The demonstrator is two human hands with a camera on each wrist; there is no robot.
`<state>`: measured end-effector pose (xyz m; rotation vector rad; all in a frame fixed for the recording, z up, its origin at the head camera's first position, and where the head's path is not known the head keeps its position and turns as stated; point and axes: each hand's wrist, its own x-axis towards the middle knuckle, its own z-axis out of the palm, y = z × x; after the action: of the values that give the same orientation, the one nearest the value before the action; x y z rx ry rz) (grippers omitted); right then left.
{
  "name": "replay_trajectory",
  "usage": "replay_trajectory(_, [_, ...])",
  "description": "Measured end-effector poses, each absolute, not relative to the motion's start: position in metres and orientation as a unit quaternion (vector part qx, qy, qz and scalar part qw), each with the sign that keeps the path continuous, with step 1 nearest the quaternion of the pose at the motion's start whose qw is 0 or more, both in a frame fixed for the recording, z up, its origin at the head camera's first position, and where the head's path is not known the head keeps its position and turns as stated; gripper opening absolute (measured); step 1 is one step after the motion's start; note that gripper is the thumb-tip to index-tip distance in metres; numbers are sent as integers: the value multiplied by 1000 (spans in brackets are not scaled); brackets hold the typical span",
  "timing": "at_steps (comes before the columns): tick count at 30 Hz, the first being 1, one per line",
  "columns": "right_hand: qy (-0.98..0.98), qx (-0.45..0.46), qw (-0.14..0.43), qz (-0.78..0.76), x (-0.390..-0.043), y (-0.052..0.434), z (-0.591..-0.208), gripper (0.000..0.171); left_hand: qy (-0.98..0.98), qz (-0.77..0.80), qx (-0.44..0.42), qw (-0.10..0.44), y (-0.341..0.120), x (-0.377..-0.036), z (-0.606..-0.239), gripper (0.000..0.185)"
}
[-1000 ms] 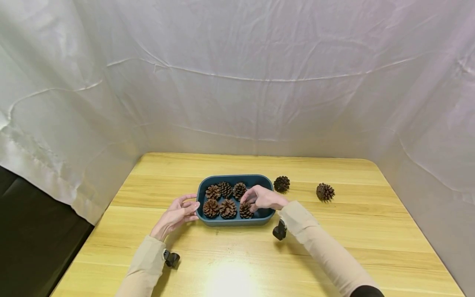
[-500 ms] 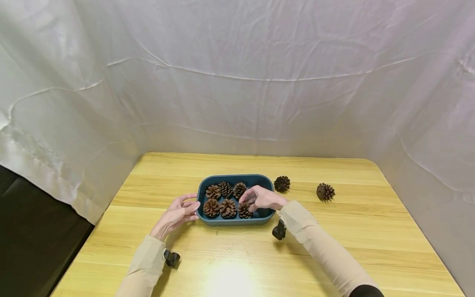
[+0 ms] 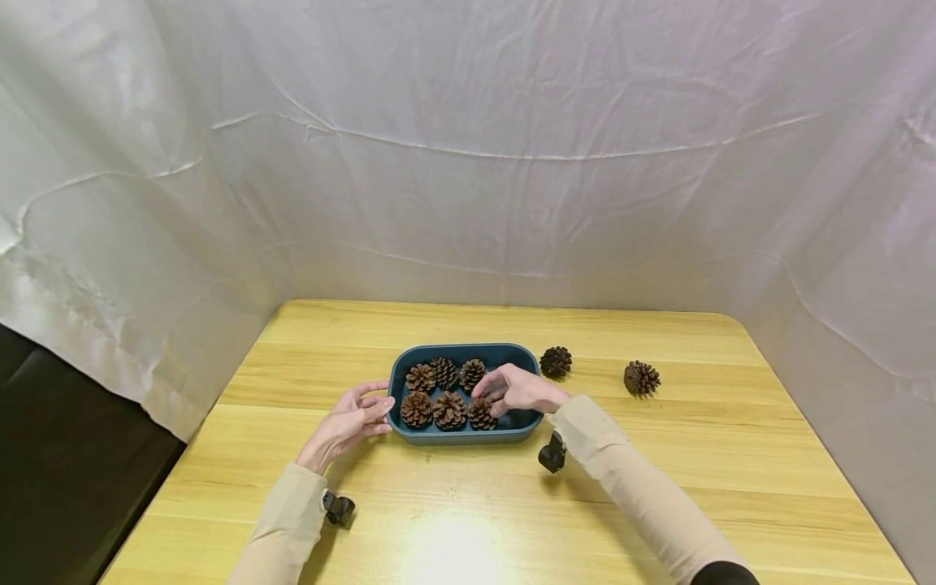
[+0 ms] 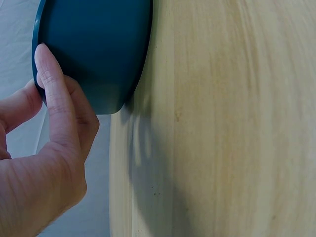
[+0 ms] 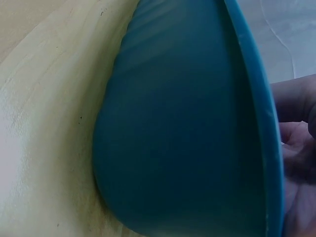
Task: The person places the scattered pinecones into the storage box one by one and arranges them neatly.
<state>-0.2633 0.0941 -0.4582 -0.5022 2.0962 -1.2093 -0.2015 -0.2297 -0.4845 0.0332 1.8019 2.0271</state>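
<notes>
A dark blue oblong tray (image 3: 468, 437) holds several brown pine cones in two rows. My left hand (image 3: 349, 424) grips the tray's left end, thumb at the rim and fingers along the outer wall; the left wrist view shows this hand (image 4: 54, 128) on the tray (image 4: 94, 54) closely. My right hand (image 3: 521, 390) reaches in over the right end, its thumb and fingers curled about the front-row pine cone (image 3: 481, 416) nearest it. In the right wrist view, the tray wall (image 5: 182, 123) covers that cone and most of the right hand (image 5: 298, 148).
Two more pine cones lie on the wooden table (image 3: 468, 504) right of the tray: one cone (image 3: 556, 362) close by its corner, another cone (image 3: 641, 379) farther right. Pale cloth (image 3: 512, 162) hangs behind and at both sides. A dark surface (image 3: 66, 463) is at the left.
The pine cone at my right fingers has shifted very slightly left within the tray. My left hand and the tray have stayed in place.
</notes>
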Motion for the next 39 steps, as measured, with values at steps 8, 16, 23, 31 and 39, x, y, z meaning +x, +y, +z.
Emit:
replay_trajectory(8, [800, -212, 328, -455, -264, 95, -459, 42, 646, 733, 14, 212, -230, -201, -485, 60])
replay_trajectory(16, [798, -203, 328, -462, -262, 94, -458, 42, 649, 730, 16, 214, -230, -202, -486, 60])
replay_trajectory(23, [798, -208, 326, -462, -262, 94, -455, 42, 650, 730, 8, 211, -231, -202, -486, 57])
replay_trajectory(31, [796, -216, 325, -462, -261, 96, -454, 44, 651, 729, 8, 213, -231, -202, -486, 57])
replay_trajectory(39, [789, -224, 311, -481, -259, 101, -452, 46, 648, 731, 10, 215, -231, -202, -485, 57])
